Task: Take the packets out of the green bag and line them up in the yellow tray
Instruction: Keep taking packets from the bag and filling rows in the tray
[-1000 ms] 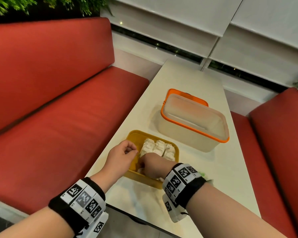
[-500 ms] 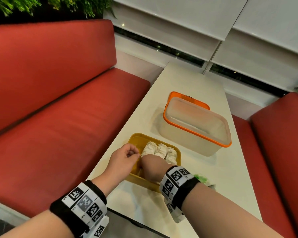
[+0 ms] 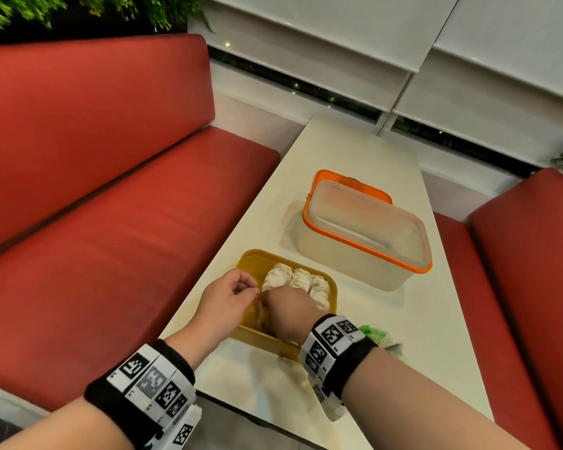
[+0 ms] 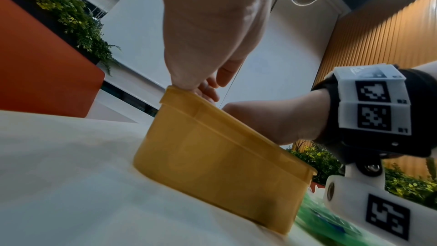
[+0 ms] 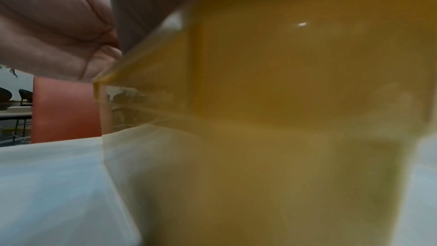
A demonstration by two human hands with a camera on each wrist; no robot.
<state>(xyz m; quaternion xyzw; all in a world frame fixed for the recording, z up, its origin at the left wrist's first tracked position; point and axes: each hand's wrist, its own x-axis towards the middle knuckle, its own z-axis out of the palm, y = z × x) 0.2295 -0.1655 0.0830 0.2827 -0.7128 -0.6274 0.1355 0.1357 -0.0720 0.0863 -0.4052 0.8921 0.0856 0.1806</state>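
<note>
The yellow tray [image 3: 246,259] stands on the white table with several white packets [image 3: 294,279] in a row along its far side. My left hand [image 3: 231,293] sits at the tray's left rim, its curled fingers pinching that rim [image 4: 175,89]. My right hand [image 3: 286,306] reaches down inside the tray, its fingers curled over a packet [image 3: 262,316] at the near left, with the fingertips hidden. The crumpled green bag [image 3: 374,332] lies on the table just behind my right wrist, also low beside the tray as green bag [image 4: 331,222]. The tray wall [image 5: 283,81] fills the right wrist view.
A clear storage box with an orange rim [image 3: 364,232] stands just beyond the tray. Red bench seats [image 3: 127,222] flank the narrow table [image 3: 355,151] on both sides. The table's near edge [image 3: 241,404] runs right under my wrists.
Both hands have stayed at the tray. My left hand's fingers have drawn a little closer to the right hand. The view has tipped, and the green bag now shows.
</note>
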